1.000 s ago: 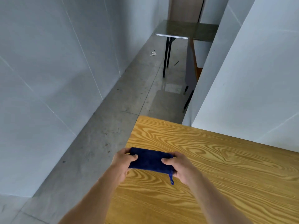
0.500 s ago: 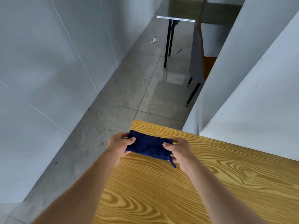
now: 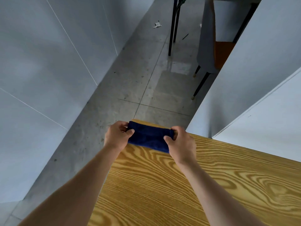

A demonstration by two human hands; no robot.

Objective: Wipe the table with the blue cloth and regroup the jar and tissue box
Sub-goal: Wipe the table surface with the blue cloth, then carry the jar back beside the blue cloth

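Both hands are out at the far corner of the table (image 3: 187, 193), and the cloth (image 3: 147, 139) is sitting right there between them, a folded dark blue pad lying over that corner. The left hand (image 3: 116, 136) is gripping the cloth's left end: the thumb is pressing on top, and the other fingers are curling around the edge beyond it. The right hand (image 3: 180, 144) is doing the same at the cloth's right end, thumb pinching down on top, fingers wrapping over the far side. So both sets of fingers are clamping on the cloth, neither spread open. Whether the cloth is lying flat on the wood or being held just off it, I cannot tell from here.

The left hand is hanging partly past the table's left edge, over the grey floor (image 3: 130, 82). Both forearms are reaching forward across the table, bare to the elbow. The wood near the cloth is showing bold yellow grain.

Beyond the table's far corner, black legs (image 3: 171, 30) of another piece of furniture are standing on the floor, and a grey chair (image 3: 205, 51) with dark, gold-tipped legs is standing to the right of them. A small pale scrap (image 3: 157, 24) is lying on the floor left of the black legs. A pale wall (image 3: 40, 70) is running along left of the table, and white panels (image 3: 260, 79) are rising against its right side.
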